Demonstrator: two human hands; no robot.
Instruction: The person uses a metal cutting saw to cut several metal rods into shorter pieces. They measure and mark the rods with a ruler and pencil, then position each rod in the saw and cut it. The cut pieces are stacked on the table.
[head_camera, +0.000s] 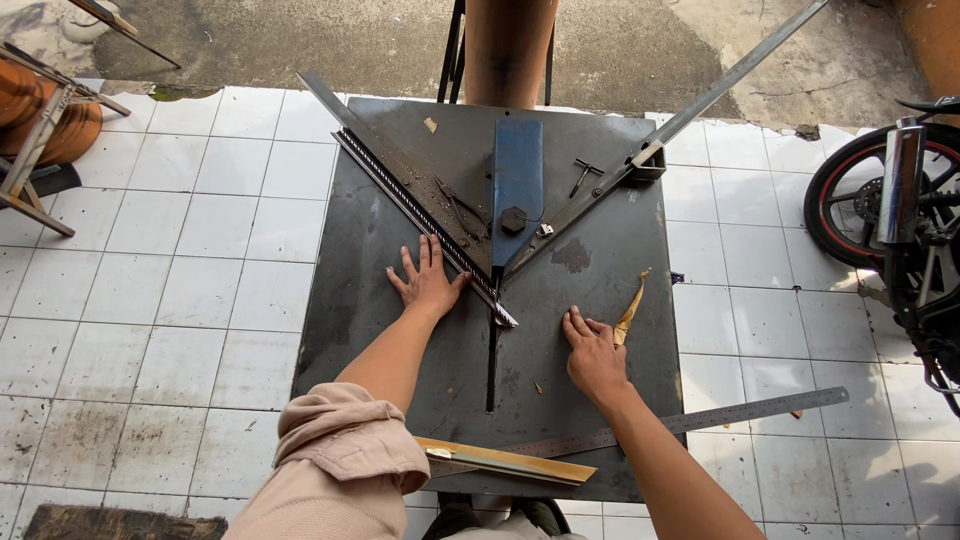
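Note:
A dark steel work table (370, 260) carries two metal guide bars in a V, with a blue plate (518, 180) between them and a slot (492, 365) running toward me. My left hand (428, 280) lies flat, fingers spread, against a long dark ribbed strip (420, 215) that rests along the left guide bar. My right hand (594, 350) rests on the table top to the right of the slot, fingers bent, holding nothing, next to a dry yellow leaf (630, 310).
A long steel ruler (720, 415) and a gold-coloured strip (510, 462) lie at the table's near edge. Pliers (462, 208) rest near the blue plate. A motorcycle wheel (860, 200) stands at the right, a metal stand (40, 150) at the left, on white tiles.

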